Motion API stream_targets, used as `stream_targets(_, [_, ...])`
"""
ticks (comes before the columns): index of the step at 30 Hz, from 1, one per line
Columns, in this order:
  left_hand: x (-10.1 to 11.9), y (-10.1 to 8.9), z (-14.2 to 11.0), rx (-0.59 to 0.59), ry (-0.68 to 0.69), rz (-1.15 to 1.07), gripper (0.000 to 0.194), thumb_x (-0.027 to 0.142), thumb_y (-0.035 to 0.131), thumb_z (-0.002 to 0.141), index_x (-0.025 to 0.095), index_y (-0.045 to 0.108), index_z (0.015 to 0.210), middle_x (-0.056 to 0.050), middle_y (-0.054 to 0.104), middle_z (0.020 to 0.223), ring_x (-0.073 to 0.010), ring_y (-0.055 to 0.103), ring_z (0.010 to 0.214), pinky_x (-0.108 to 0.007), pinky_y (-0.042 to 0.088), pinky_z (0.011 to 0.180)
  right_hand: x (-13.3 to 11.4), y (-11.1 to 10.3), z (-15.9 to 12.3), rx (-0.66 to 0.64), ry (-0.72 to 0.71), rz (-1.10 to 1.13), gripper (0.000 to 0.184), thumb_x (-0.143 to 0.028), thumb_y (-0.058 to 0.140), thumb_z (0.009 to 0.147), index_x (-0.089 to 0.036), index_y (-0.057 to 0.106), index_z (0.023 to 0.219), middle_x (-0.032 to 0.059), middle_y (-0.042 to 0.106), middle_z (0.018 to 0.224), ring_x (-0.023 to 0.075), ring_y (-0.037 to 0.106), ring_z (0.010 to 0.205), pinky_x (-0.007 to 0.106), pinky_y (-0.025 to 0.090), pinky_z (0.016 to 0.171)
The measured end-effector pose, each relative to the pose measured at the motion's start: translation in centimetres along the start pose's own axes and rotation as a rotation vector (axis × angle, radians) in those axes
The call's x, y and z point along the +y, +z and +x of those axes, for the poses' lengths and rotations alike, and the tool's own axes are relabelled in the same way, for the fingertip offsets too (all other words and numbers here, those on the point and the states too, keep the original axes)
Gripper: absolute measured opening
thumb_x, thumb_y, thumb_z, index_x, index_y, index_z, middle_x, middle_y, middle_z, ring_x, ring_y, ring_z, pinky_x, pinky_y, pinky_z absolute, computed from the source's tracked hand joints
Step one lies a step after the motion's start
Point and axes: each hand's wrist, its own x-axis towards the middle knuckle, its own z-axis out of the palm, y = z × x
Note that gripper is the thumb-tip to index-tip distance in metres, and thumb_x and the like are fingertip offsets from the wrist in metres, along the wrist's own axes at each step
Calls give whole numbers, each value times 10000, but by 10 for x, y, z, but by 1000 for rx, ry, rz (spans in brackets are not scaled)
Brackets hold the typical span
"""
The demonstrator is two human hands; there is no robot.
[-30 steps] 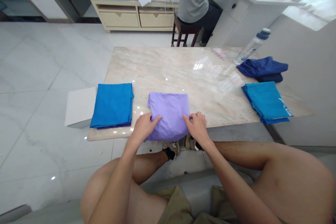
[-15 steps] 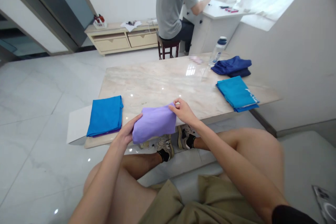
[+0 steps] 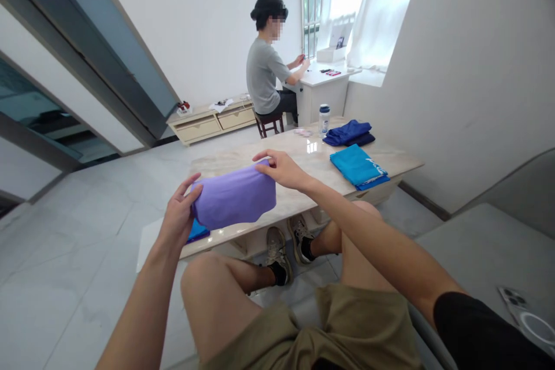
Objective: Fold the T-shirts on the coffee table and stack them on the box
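A folded purple cloth (image 3: 236, 196) hangs in the air between my hands, above the near edge of the marble-topped table (image 3: 299, 156). My left hand (image 3: 181, 208) grips its left end, with the thumb in front. At the upper right corner, my right hand (image 3: 281, 169) pinches it between thumb and fingers. Behind and below the purple cloth, a blue folded cloth (image 3: 198, 232) is mostly hidden. Farther right on the table lie a folded turquoise-blue cloth (image 3: 358, 163) with white lettering and a crumpled dark blue cloth (image 3: 349, 132).
A clear bottle (image 3: 324, 121) with a dark cap stands on the table's far side. Beyond, a person in a grey shirt (image 3: 262, 75) sits at a white desk (image 3: 323, 89). A low cabinet (image 3: 208, 124) lines the wall. A phone (image 3: 526, 315) lies on the grey seat at right.
My hands have raised the purple cloth and moved it left, so it now covers most of the blue stack. The camera view has tilted up, bringing more of the seated person into view.
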Motion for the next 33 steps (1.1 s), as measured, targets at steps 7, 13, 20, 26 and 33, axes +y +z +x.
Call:
stream_targets(7, [56, -19, -24, 46, 191, 115, 975, 530, 1047, 507, 131, 781, 1356, -83, 849, 983, -218, 763, 899, -339, 634, 910, -58, -3, 11, -24, -160, -212, 428, -141, 850, 805, -131, 818, 1231, 73, 806, 1121, 161, 673, 881, 287, 526, 850])
stream_targets(13, [104, -45, -44, 166, 328, 492, 624, 404, 930, 662, 163, 841, 1231, -71, 858, 926, -296, 790, 951, -389, 629, 913, -120, 4, 13, 10, -238, -540, 275, -118, 829, 864, -151, 883, 1132, 73, 834, 969, 199, 719, 888, 298, 516, 879])
stream_targets(20, [110, -70, -63, 365, 475, 897, 297, 453, 867, 772, 204, 856, 934, -70, 763, 892, -288, 721, 951, -387, 554, 936, -139, 26, 4, 30, -257, -686, 160, -270, 793, 944, -168, 901, 1006, 63, 797, 849, 202, 672, 806, 304, 462, 793])
stream_targets(26, [54, -94, -55, 213, 324, 504, 352, 512, 779, 839, 196, 679, 956, -48, 705, 995, -219, 662, 961, -325, 530, 887, -93, 46, 11, 8, -265, -432, 204, -378, 794, 884, -175, 784, 904, 64, 760, 958, 201, 652, 877, 318, 497, 817])
stream_targets(33, [-67, -86, -80, 269, 135, 400, 199, 419, 632, 980, 242, 543, 955, 26, 576, 848, -177, 586, 816, -302, 482, 822, -5, 102, -6, -61, -51, -243, 372, -601, 647, 1001, -244, 583, 919, 2, 674, 734, 202, 626, 688, 317, 454, 660])
